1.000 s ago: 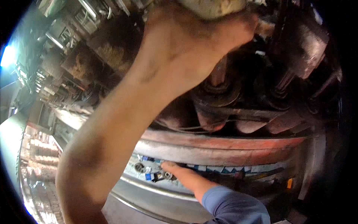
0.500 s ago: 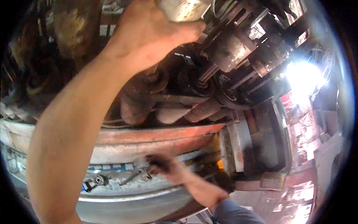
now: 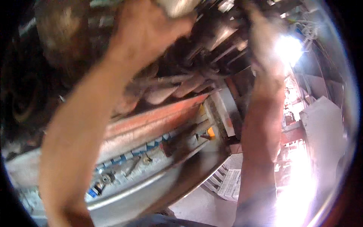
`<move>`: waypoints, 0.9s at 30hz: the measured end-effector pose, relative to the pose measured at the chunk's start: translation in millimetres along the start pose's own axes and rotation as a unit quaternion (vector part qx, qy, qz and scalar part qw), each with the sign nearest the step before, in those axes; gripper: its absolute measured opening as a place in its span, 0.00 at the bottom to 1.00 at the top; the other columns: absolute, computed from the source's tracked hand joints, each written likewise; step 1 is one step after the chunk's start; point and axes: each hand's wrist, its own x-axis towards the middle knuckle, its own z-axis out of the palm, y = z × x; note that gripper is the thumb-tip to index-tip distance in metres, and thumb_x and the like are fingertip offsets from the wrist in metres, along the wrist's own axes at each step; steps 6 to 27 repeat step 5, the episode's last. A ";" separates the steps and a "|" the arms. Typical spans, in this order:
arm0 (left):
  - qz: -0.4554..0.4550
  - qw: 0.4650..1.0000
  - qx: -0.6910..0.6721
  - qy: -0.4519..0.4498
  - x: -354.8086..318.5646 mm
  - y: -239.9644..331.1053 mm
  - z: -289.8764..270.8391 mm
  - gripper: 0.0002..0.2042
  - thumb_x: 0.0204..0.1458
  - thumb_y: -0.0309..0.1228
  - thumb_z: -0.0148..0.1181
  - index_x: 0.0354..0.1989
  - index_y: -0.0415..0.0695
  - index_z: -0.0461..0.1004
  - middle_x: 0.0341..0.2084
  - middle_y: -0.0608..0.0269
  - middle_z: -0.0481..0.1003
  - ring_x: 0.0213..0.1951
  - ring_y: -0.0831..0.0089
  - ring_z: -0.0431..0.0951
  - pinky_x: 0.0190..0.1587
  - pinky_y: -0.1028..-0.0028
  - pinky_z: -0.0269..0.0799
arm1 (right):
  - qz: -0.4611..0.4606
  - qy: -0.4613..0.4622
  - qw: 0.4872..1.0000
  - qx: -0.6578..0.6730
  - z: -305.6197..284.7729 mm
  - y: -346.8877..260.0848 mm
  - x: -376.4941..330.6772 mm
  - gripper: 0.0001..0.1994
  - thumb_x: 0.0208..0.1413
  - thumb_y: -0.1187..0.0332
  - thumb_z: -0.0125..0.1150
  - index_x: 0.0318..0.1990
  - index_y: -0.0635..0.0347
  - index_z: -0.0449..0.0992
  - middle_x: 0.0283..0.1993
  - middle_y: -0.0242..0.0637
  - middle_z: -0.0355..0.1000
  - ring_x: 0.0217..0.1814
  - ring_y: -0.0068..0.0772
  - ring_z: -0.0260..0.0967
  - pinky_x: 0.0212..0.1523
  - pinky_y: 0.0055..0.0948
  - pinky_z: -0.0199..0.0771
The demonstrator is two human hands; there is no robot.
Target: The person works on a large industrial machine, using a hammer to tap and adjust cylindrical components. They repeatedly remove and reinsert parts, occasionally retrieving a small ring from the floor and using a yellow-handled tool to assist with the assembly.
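My left hand [image 3: 141,32] is raised at the top of the view, closed around a pale, worn, rounded metal-looking part [image 3: 177,5]. The part runs out of the picture, so its kind cannot be made out. My right hand [image 3: 262,39] is lifted at the upper right, beside dark machine parts [image 3: 223,36] and a bright lamp [image 3: 289,49]. Motion smears its fingers, and whether anything is in them is hidden. Both forearms reach upward, with the machinery in front of and between them.
Below the machinery runs an orange-and-white beam [image 3: 159,115]. Under it, a pale ledge [image 3: 155,166] carries small metal parts, among them a ring-shaped fitting [image 3: 107,178] and a rod-like tool [image 3: 132,166]. A white slatted crate [image 3: 228,183] stands lower down.
My right hand has risen from above the ledge to the machinery at the upper right. The view has shifted and tilted. My left hand keeps its hold on the pale part.
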 end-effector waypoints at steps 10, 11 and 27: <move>0.012 0.956 0.276 0.104 2.2 36.9 8.2 0.41 0.38 0.34 0.79 0.61 0.38 0.63 0.53 0.50 0.74 0.55 0.61 0.75 0.60 0.63 0.70 | -0.237 -0.035 0.970 -0.033 29.3 -24.0 42.8 0.13 0.60 0.69 0.56 0.49 0.60 0.81 0.52 0.52 0.78 0.58 0.48 0.75 0.58 0.36 0.75; 0.012 0.956 0.276 0.104 2.2 36.9 8.2 0.41 0.38 0.34 0.79 0.61 0.38 0.63 0.53 0.50 0.74 0.55 0.61 0.75 0.60 0.63 0.70 | -0.237 -0.035 0.970 -0.033 29.3 -24.0 42.8 0.13 0.60 0.69 0.56 0.49 0.60 0.81 0.52 0.52 0.78 0.58 0.48 0.75 0.58 0.36 0.75; 0.012 0.956 0.276 0.104 2.2 36.9 8.2 0.41 0.38 0.34 0.79 0.61 0.38 0.63 0.53 0.50 0.74 0.55 0.61 0.75 0.60 0.63 0.70 | -0.237 -0.035 0.970 -0.033 29.3 -24.0 42.8 0.13 0.60 0.69 0.56 0.49 0.60 0.81 0.52 0.52 0.78 0.58 0.48 0.75 0.58 0.36 0.75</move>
